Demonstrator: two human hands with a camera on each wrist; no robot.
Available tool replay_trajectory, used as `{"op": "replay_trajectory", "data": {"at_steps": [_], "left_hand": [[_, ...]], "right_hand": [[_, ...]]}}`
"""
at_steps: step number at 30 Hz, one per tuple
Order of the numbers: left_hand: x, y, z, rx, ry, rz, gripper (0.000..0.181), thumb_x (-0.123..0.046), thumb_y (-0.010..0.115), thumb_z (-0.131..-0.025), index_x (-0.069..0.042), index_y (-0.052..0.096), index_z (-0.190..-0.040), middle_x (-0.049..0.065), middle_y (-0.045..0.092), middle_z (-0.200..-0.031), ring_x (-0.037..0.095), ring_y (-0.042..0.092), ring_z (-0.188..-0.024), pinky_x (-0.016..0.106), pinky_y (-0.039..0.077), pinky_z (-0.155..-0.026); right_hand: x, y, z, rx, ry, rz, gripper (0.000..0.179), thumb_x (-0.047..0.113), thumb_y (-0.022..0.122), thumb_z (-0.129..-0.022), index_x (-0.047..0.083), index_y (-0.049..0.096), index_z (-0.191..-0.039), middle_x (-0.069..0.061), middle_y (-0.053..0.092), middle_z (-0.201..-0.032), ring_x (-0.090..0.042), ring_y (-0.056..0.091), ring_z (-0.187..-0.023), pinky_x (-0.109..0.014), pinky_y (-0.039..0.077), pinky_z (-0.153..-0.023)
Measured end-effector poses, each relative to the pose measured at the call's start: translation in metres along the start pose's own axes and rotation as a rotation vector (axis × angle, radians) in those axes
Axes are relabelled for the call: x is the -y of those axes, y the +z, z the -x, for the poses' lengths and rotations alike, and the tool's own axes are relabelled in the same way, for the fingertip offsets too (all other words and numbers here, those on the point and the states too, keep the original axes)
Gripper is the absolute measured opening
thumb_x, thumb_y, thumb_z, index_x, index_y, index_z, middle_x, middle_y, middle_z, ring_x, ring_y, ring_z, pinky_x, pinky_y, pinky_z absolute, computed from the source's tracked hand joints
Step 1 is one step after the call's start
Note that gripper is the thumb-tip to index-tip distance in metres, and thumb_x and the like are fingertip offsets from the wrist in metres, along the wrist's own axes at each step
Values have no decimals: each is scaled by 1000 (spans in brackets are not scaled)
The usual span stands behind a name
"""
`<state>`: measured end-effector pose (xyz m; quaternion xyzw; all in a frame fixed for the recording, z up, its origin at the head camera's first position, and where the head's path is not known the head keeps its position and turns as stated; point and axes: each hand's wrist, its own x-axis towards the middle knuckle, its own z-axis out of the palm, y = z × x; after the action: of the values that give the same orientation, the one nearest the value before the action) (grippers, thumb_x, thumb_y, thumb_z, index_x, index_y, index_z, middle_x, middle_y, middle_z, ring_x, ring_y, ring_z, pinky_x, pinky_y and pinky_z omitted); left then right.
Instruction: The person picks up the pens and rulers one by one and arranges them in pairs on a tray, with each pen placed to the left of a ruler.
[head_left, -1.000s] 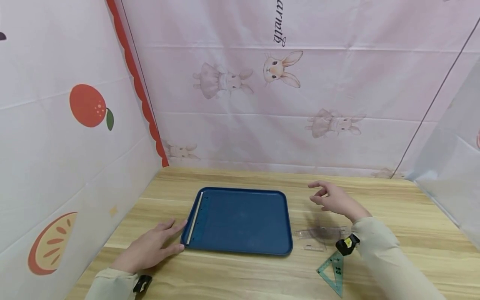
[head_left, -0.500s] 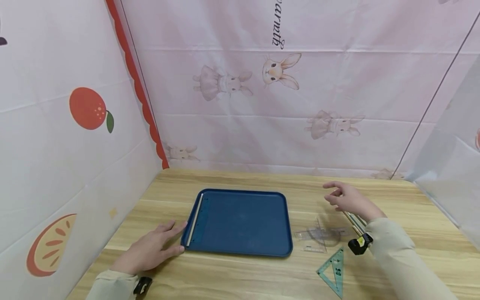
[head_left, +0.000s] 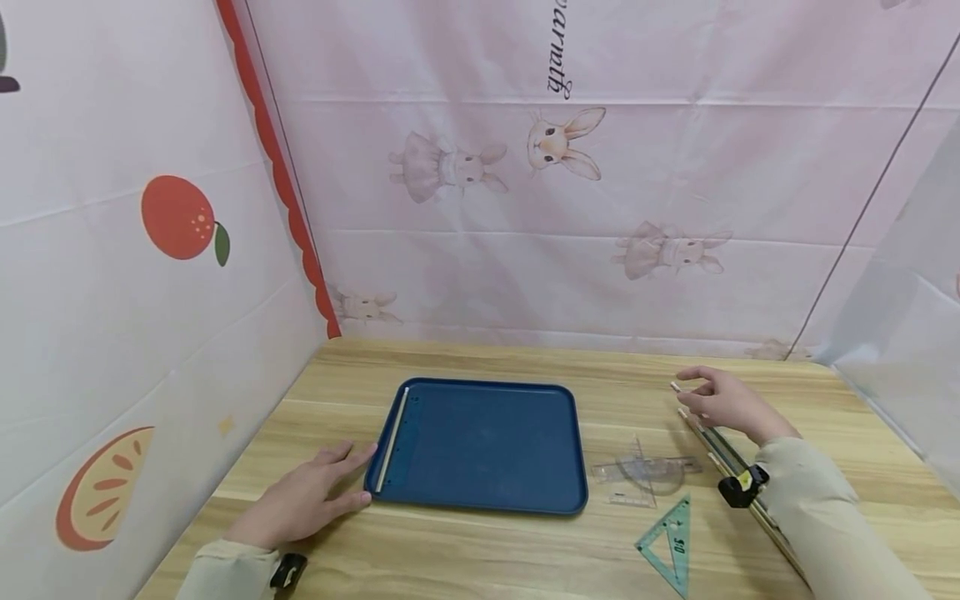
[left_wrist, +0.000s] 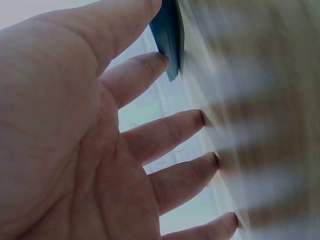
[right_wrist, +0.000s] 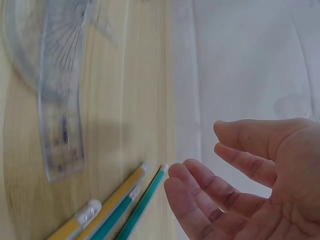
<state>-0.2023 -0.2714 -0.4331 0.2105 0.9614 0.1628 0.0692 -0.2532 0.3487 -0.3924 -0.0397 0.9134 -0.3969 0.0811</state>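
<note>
My left hand (head_left: 300,504) rests on the table at the left edge of a dark blue tray (head_left: 495,446), its thumb and forefinger touching the rim. Along the tray's left side lie a thin pale stick (head_left: 392,442) and a see-through blue ruler (head_left: 407,437). On the right, my right hand (head_left: 735,407) hovers with loosely bent fingers and nothing between them. Below it are several pencils, partly hidden by the sleeve; the right wrist view shows yellow pencils (right_wrist: 112,200) and teal pencils (right_wrist: 145,202) near the fingertips, not touching.
Clear plastic drawing tools overlap right of the tray, among them a protractor (head_left: 660,481) and a straight ruler (right_wrist: 62,145). A green set square (head_left: 671,546) lies nearer the front. Printed cloth walls (head_left: 487,267) bound the table at the back and sides.
My right hand has moved right, away from the clear drawing tools to above the pencils, which have come into view. The left hand and the tray stay put.
</note>
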Motion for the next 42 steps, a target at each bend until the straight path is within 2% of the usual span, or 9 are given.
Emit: {"op": "replay_trajectory", "data": {"at_steps": [9, 14, 19, 23, 25, 28, 30, 38, 42], "left_hand": [[-1, 0, 0, -2, 8, -2, 76, -53, 69, -102, -18, 46, -165, 36, 44, -162, 62, 50, -142, 75, 48, -107], [-1, 0, 1, -6, 12, -2, 76, -54, 69, -102, -17, 46, -165, 36, 44, -162, 61, 51, -141, 75, 48, -107], [0, -1, 2, 1, 10, -2, 77, -54, 69, -102, -17, 45, -165, 36, 44, -162, 61, 51, -141, 75, 48, -108], [0, -2, 2, 7, 11, 4, 77, -54, 69, -102, -17, 45, -165, 37, 43, -162, 61, 50, -142, 75, 48, -108], [-1, -2, 1, 10, 9, 3, 77, -54, 69, -102, -17, 45, -165, 37, 43, -162, 61, 50, -142, 75, 47, -108], [-1, -3, 0, 17, 0, 2, 77, -54, 69, -102, -17, 45, -165, 36, 43, -163, 61, 50, -143, 75, 47, -108], [-1, -2, 0, 22, -9, 3, 77, -54, 69, -102, -18, 45, -165, 36, 43, -163, 61, 49, -143, 75, 47, -109], [-1, -2, -1, 22, -15, 0, 77, -54, 69, -101, -19, 45, -165, 35, 43, -163, 60, 49, -144, 74, 47, -109], [-1, -3, -2, 25, -21, -4, 76, -53, 70, -101, -18, 46, -165, 35, 44, -163, 60, 50, -143, 74, 47, -110]], "right_hand": [[-23, -16, 2, -9, 32, 1, 57, 14, 54, -112, -17, 33, -155, -44, 60, -131, -35, 72, -108, -45, 66, -88], [-31, -20, 4, -20, 39, 25, 55, 12, 55, -111, -19, 36, -152, -42, 62, -126, -29, 71, -103, -45, 66, -87], [-37, -21, 4, -38, 34, 73, 53, 9, 57, -109, -20, 39, -149, -38, 67, -119, -23, 70, -95, -39, 66, -80], [-39, -17, 0, -46, 47, 85, 53, 7, 60, -105, -21, 42, -147, -27, 72, -105, -16, 65, -78, -30, 61, -68], [-40, -14, -1, -46, 57, 81, 54, 5, 62, -102, -20, 44, -146, -16, 72, -90, -12, 59, -68, -26, 56, -61], [-45, -9, -3, -53, 65, 92, 54, 2, 63, -96, -19, 48, -143, -2, 64, -71, -10, 53, -59, -25, 50, -56], [-46, -7, -4, -52, 72, 105, 54, 0, 63, -93, -18, 50, -142, 2, 59, -64, -10, 50, -55, -26, 48, -54], [-40, -7, -2, -55, 60, 183, 49, -5, 60, -92, -20, 53, -139, -9, 69, -77, -19, 59, -67, -35, 55, -63], [-40, -6, -2, -55, 65, 208, 48, -5, 60, -92, -19, 54, -138, -12, 70, -80, -20, 60, -68, -35, 54, -64]]}}
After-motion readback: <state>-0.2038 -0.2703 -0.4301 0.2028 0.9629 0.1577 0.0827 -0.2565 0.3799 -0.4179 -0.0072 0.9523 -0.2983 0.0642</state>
